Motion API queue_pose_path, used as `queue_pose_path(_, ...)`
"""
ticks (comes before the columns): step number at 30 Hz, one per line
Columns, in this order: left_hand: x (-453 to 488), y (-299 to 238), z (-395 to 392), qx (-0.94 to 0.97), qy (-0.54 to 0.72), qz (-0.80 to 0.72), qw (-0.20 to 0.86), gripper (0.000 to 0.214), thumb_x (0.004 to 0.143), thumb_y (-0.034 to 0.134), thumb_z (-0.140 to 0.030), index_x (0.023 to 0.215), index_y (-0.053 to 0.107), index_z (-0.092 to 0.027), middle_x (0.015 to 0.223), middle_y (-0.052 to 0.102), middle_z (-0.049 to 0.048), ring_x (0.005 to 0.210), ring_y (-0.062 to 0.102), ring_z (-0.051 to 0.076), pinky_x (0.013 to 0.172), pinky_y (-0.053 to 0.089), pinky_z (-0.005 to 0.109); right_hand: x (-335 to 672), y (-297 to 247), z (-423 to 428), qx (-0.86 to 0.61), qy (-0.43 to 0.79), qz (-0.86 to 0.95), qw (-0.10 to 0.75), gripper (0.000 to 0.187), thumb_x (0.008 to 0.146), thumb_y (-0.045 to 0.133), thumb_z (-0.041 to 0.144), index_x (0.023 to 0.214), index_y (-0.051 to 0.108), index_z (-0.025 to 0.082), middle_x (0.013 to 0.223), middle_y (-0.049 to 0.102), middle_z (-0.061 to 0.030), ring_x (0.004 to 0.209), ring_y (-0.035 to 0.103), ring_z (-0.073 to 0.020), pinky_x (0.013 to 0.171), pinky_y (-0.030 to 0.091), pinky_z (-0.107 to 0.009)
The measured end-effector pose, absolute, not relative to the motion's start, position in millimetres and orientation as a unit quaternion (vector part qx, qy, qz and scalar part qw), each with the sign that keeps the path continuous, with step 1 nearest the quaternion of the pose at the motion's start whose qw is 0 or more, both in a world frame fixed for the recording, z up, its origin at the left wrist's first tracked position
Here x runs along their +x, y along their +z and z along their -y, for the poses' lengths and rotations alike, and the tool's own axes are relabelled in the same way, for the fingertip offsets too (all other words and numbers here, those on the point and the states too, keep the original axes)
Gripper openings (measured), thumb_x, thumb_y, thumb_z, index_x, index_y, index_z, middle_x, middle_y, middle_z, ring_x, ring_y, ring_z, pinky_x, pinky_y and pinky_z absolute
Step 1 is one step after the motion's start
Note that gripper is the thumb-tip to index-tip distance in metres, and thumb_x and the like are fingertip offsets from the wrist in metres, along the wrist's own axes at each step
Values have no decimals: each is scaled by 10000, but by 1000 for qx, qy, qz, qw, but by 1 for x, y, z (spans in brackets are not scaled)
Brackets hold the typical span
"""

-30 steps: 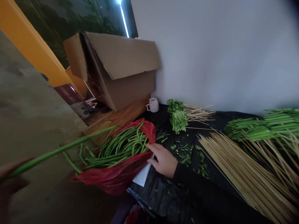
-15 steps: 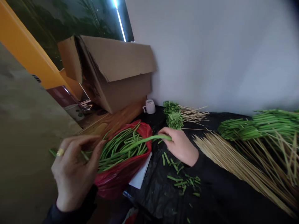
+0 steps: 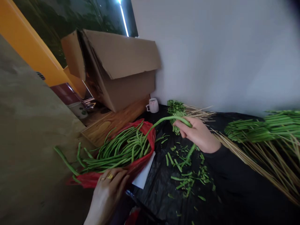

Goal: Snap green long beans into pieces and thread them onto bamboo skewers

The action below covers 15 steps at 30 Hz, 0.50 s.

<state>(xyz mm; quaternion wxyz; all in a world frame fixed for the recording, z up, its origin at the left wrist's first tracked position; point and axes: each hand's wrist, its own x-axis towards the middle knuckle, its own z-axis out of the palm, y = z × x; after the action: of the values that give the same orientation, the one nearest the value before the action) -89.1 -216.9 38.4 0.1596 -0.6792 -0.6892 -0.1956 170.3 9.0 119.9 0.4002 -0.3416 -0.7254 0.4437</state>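
Note:
My right hand [image 3: 198, 134] is closed round a long green bean [image 3: 164, 120], lifting it out of the pile of long beans [image 3: 117, 150] that lies in a red plastic bag [image 3: 142, 162]. The bean's end hangs below my fist towards the black sheet [image 3: 159, 193]. My left hand [image 3: 109, 190], with a ring on one finger, grips the near edge of the red bag. Short cut bean pieces [image 3: 187, 175] are scattered on the sheet under my right hand.
Bamboo skewers [image 3: 257, 159] lie in a heap at the right, with skewered bean bundles [image 3: 264, 128] behind them and another bundle [image 3: 178, 114] near the wall. A white mug [image 3: 153, 105], a cardboard box [image 3: 117, 65] and a white card [image 3: 144, 175] are nearby.
My right hand has risen to the right, pulling one bean up from the bag. My left hand dropped from the air onto the bag's near edge.

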Motion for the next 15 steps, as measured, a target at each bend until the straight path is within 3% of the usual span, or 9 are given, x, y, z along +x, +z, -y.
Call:
queue_pose_path(4, -71, 20, 222, -706, -171, 667, 163, 405, 856, 478, -112, 1190, 654, -259, 938, 692, 82, 796, 622, 225, 716, 514, 352, 165, 116, 23, -342, 188, 855, 342, 336, 936, 490, 489, 845, 646, 207, 592, 578, 17, 508, 484, -120, 514, 285, -269)
queue_pose_path(7, -63, 8, 222, -723, -159, 655, 151, 473, 803, 467, -42, 1178, 660, -256, 920, 701, 76, 792, 635, 227, 711, 537, 353, 156, 83, 39, -310, 44, 914, 257, 290, 980, 443, 329, 807, 632, 195, 699, 642, -37, 695, 582, -182, 577, 297, -294)
queue_pose_path(10, -61, 3, 222, -721, -164, 658, 143, 420, 826, 466, -61, 1146, 673, -237, 920, 710, 79, 787, 651, 238, 712, 555, 371, 152, 47, 37, -328, 16, 939, 107, 161, 902, 549, 187, 786, 659, 167, 732, 681, -70, 756, 623, -224, 630, 336, -324)
queue_pose_path(12, -62, 4, 222, -717, -181, 661, 126, 330, 869, 487, -127, 1114, 681, -230, 927, 716, 80, 794, 659, 244, 718, 560, 375, 152, 34, 32, -327, 7, 945, 20, 147, 839, 643, 203, 704, 669, 150, 761, 694, -105, 814, 634, -272, 708, 367, -374)
queue_pose_path(15, -71, 13, 223, -688, -244, 677, 90, 276, 920, 488, -205, 1136, 658, -237, 993, 718, 74, 870, 672, 223, 763, 558, 324, 149, 38, 32, -318, 6, 948, 15, 199, 794, 722, 317, 709, 680, 142, 794, 694, -116, 877, 622, -300, 777, 374, -419)
